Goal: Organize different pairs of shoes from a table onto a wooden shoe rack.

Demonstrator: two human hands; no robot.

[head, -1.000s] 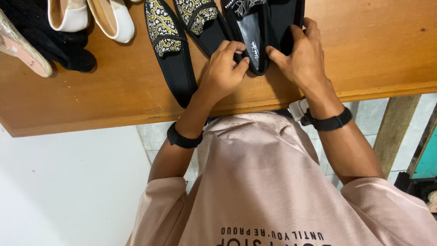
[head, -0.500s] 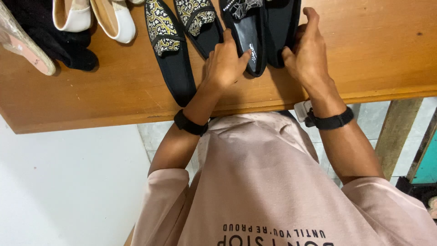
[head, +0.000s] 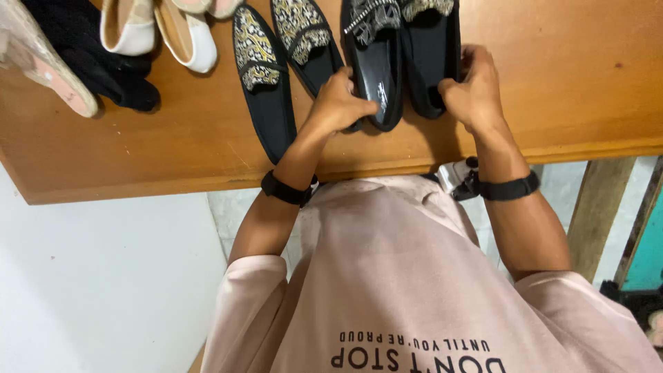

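While both hands work on the wooden table, left hand grips one black shoe, fingers curled; right hand clasps 2nd black shoe.

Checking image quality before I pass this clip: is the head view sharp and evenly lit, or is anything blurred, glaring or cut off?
Head view: sharp, soft even light, no glare on the wooden table; both hands and the black shoes crisp; shoes cropped at the top edge.

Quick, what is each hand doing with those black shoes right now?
Left hand: closed on the heel end of the left black shoe.
Right hand: gripping the outer side of the right black shoe.
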